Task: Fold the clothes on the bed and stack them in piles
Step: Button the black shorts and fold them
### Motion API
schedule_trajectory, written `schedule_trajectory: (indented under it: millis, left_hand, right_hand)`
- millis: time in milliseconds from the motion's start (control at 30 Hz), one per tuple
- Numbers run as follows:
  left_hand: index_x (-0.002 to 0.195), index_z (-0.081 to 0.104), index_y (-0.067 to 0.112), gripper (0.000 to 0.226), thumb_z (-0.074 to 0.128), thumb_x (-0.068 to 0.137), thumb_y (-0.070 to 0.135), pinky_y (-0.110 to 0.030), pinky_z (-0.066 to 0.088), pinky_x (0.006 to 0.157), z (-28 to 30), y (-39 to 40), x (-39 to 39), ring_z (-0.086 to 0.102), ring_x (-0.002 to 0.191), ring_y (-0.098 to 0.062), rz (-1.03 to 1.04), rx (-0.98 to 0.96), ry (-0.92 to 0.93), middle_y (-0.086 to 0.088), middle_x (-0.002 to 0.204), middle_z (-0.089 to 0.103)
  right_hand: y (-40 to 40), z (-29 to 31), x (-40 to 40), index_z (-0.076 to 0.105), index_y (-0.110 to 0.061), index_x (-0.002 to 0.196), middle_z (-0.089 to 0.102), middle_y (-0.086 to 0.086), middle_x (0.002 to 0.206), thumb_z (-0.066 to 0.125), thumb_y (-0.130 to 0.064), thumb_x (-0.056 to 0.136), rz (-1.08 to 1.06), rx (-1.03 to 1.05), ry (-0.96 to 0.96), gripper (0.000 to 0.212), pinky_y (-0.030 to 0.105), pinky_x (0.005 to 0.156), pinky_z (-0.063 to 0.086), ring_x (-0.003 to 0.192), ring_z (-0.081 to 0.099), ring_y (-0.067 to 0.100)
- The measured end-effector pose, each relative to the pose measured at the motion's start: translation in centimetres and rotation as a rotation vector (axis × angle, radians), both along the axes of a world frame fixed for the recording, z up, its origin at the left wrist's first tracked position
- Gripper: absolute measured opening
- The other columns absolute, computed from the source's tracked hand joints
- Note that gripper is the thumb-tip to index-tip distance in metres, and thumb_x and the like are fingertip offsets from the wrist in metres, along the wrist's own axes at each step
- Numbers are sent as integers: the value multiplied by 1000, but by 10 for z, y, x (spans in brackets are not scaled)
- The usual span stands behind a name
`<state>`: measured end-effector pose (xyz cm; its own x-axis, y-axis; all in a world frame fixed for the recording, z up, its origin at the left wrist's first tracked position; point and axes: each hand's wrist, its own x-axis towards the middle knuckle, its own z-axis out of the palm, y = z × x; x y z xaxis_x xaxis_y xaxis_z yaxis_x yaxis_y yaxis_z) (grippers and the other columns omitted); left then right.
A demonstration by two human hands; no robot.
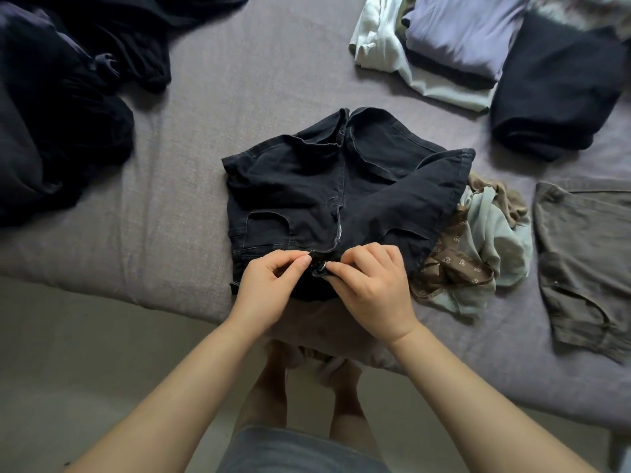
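Note:
Black denim shorts [327, 186] lie spread on the grey bed [211, 114], waistband toward me, zip partly open. My left hand [269, 285] pinches the left side of the waistband at the button. My right hand [372, 291] pinches the right side of the waistband, thumb by the metal button [322, 266]. A folded pile with a lilac top [457, 32] over pale green cloth sits at the back right, with a folded black garment [553, 87] next to it.
A heap of dark unfolded clothes [61, 107] fills the back left. A crumpled brown patterned and pale green garment [478, 247] lies just right of the shorts. Flat olive-brown shorts [587, 261] lie at the far right. The bed's front edge runs below my hands.

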<state>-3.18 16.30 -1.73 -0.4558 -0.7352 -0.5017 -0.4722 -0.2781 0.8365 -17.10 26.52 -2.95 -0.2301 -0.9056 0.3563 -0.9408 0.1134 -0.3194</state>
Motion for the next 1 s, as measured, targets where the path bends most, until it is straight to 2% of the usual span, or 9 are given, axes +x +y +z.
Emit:
schedule_trajectory:
  millis: [100, 233, 333, 467, 600, 667, 733, 867, 1000]
  left_hand:
    - [91, 73, 24, 13, 65, 89, 14, -13, 46, 86, 0, -5, -2, 65, 92, 1, -80, 33, -7, 11, 94, 72]
    - [95, 73, 21, 12, 64, 91, 16, -5, 43, 79, 7, -16, -8, 62, 85, 12, -238, 41, -58, 16, 89, 70]
    - [99, 71, 18, 12, 61, 93, 18, -8, 45, 80, 13, -24, -12, 62, 87, 5, -348, 52, -55, 9, 95, 71]
    - [108, 65, 12, 15, 58, 94, 13, -16, 46, 86, 21, -30, -10, 61, 90, -3, -376, 219, 51, 0, 100, 69]
    - [102, 65, 13, 12, 63, 90, 10, -24, 48, 91, 21, -36, -5, 62, 93, -8, -400, 222, 100, 0, 99, 69]
    - [100, 65, 14, 11, 64, 90, 10, -30, 49, 90, 17, -35, -6, 63, 89, -15, -429, 133, 72, -1, 99, 69]
    - [98, 66, 18, 11, 64, 90, 11, -26, 49, 82, 13, -30, -7, 62, 82, -16, -455, 12, 20, 1, 93, 70]
    - [86, 68, 27, 12, 71, 84, 16, -14, 47, 68, 11, -16, -10, 60, 74, -3, -242, -150, -25, 9, 85, 66]
    - [83, 70, 25, 14, 72, 83, 12, -16, 50, 74, 11, -11, -7, 64, 77, -4, -148, -117, 22, 5, 87, 69]
  right_hand:
    - [-3, 1, 1, 74, -16, 79, 62, -3, 74, 71, -20, 87, 48, -23, 52, 9, 31, 68, 35, 66, 54, 19]
    - [-7, 2, -5, 73, -18, 76, 58, -5, 67, 66, -13, 90, 149, -50, 221, 16, 29, 66, 34, 60, 55, 17]
    - [-12, 5, -9, 73, -19, 78, 60, -6, 68, 68, -15, 89, 148, -68, 239, 13, 29, 66, 36, 63, 58, 16]
    - [-11, 3, -2, 71, -15, 84, 65, 0, 85, 71, -20, 86, 23, -77, -100, 6, 33, 75, 39, 82, 56, 19]
    - [-4, 7, 11, 57, -17, 106, 63, 0, 113, 71, -13, 78, -121, 43, -554, 31, 25, 94, 39, 105, 56, 16]
    - [-4, 8, 15, 58, -15, 121, 66, -2, 112, 69, -12, 80, -99, 99, -572, 42, 23, 95, 38, 103, 57, 13]
    - [-6, 7, 15, 60, -16, 124, 66, -3, 106, 62, -18, 85, -65, 155, -498, 40, 31, 87, 41, 96, 59, 16]
    - [-9, 2, 18, 65, -20, 118, 60, -5, 95, 54, -27, 86, -170, 232, -485, 34, 31, 81, 36, 88, 52, 16]
    - [-11, 0, 22, 67, -22, 104, 53, -9, 86, 51, -29, 86, -245, 232, -563, 25, 31, 81, 35, 85, 47, 11]
